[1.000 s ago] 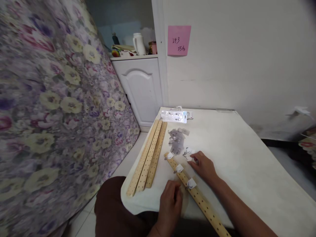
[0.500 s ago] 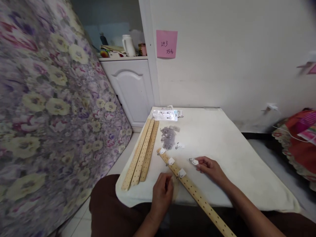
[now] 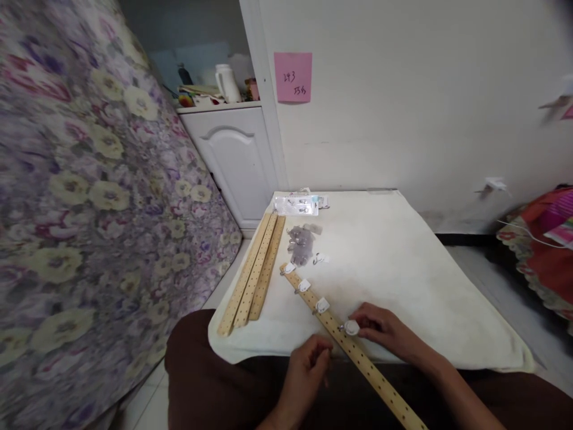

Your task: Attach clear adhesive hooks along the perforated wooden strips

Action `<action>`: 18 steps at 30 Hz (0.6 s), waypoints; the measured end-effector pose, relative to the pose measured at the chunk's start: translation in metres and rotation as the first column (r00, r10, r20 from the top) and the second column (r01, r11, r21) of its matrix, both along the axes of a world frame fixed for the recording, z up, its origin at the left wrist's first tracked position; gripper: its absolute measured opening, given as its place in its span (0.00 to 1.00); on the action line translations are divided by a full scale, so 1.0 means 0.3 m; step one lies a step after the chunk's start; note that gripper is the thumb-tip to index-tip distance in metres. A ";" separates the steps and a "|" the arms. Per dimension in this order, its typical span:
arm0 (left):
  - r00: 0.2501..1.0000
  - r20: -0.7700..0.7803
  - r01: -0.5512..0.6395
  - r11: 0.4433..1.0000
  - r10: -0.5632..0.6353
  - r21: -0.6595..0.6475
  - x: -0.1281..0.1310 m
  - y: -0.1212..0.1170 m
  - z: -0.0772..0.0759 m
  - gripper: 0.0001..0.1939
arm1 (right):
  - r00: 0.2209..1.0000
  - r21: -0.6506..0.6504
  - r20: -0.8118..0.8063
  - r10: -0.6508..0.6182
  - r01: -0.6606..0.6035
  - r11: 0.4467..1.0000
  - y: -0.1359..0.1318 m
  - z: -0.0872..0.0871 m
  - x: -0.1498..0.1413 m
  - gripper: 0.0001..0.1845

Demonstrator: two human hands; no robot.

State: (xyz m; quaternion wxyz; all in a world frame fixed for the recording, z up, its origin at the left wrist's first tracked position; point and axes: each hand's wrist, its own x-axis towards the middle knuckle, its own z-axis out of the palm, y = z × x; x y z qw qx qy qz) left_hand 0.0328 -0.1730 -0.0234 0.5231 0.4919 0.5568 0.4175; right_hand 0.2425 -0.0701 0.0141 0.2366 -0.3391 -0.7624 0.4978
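My right hand [image 3: 380, 325] pinches a small metal hook with a white round tag [image 3: 351, 327] over a long wooden strip with rows of holes [image 3: 367, 367]. The strip slants from mid-table past the front edge. Three similar white-tagged hooks [image 3: 304, 285] sit along its far part. My left hand [image 3: 311, 361] is closed beside the strip's left edge, its fingers curled; whatever they hold, if anything, is hidden. Another tagged hook [image 3: 320, 258] lies on the cloth, right of a pile of small grey clear bags [image 3: 299, 245].
Several more perforated wooden strips [image 3: 253, 272] lie along the left side of the table, which has a pale cloth [image 3: 403, 257]. Clear packaging [image 3: 295, 205] lies at the back left. A floral curtain [image 3: 102, 197] hangs at left, a white cabinet [image 3: 235, 161] behind.
My right hand has brought its tagged hook left and nearer, onto the strip. My left hand has shifted right and closer to me along the strip. The view has moved slightly.
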 end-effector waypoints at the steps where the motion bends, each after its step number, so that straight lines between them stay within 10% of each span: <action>1: 1.000 -0.028 0.004 1.000 -0.004 0.007 0.002 0.000 0.006 0.13 | 1.000 0.023 0.014 0.008 -0.009 1.000 -0.003 0.002 0.000 0.12; 10: 0.904 -0.426 0.063 0.977 0.030 0.203 0.012 0.024 0.088 0.04 | 0.996 0.135 0.064 0.069 -0.077 0.988 -0.010 -0.005 -0.002 0.10; 18: 0.886 -0.464 0.122 0.962 0.005 0.244 0.014 0.050 0.067 0.04 | 0.992 0.181 0.106 0.072 -0.090 0.979 -0.005 -0.016 -0.008 0.12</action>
